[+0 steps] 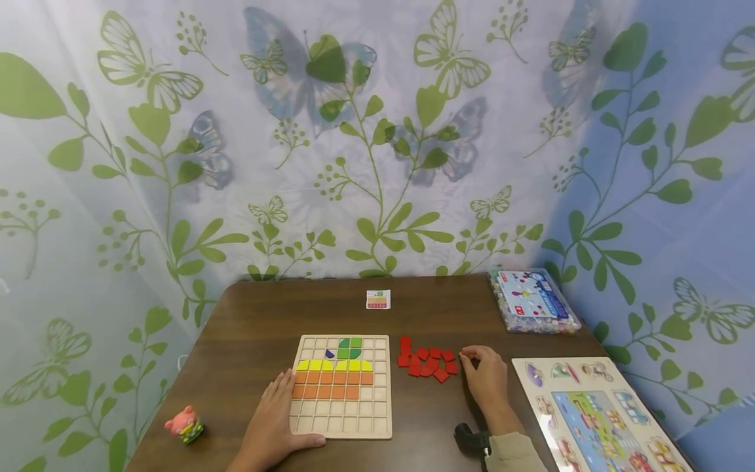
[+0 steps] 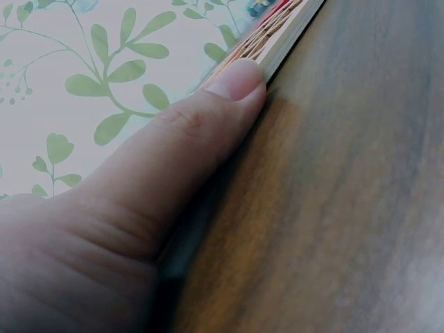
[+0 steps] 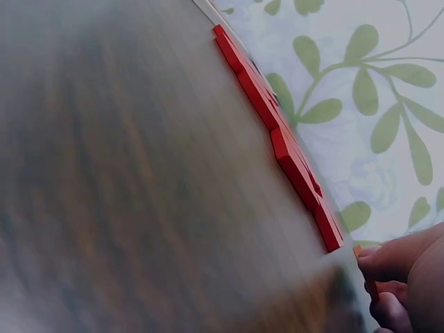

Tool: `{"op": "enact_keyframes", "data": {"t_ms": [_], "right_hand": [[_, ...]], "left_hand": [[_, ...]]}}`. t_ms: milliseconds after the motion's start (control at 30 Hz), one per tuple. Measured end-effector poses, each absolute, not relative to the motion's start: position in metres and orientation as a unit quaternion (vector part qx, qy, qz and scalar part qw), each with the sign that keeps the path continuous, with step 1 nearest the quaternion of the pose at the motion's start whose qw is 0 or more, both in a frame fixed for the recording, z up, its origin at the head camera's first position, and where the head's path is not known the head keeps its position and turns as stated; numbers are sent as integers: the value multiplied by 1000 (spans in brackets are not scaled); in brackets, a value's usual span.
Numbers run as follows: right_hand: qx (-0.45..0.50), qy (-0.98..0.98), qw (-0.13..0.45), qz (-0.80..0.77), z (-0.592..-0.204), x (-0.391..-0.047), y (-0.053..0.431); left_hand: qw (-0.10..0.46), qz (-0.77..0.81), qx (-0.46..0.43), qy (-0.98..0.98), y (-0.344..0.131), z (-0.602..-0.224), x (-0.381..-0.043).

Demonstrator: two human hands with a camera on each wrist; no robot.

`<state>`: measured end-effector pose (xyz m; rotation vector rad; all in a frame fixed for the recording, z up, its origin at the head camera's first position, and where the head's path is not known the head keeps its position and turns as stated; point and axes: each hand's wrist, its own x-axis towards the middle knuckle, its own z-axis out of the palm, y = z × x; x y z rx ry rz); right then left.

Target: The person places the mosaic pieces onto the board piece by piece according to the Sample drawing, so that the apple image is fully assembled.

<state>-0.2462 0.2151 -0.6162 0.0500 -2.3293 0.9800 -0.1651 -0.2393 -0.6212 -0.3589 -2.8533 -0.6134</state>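
One pale wooden grid board (image 1: 347,426) on a brown wood-grain surface (image 1: 427,426), the left hand (image 1: 271,416) with fingers extended along its left edge. One thin orange tile (image 3: 374,288), pinched in the right hand (image 1: 488,383), beside clustered flat red tiles (image 1: 415,366). One clear plastic box (image 1: 533,301), rear right, label lettering too small to read.

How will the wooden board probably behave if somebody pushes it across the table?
The wooden board looks thin and straight-edged, so it should probably stay stiff. It lies flat on the table, so it seems more apt to slide than tip. The coloured pieces sit in its grid squares, so they would likely move with it.
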Motion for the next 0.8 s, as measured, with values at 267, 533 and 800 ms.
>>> {"op": "enact_keyframes", "data": {"t_ms": [267, 533, 800], "right_hand": [[26, -877, 304, 371, -614, -243, 212], [37, -871, 303, 385, -604, -234, 192], [78, -844, 257, 464, -598, -223, 137]], "left_hand": [[97, -209, -121, -966, -239, -620, -165], [95, -211, -123, -965, -238, -622, -165], [129, -213, -132, -960, -240, -626, -165]]}}
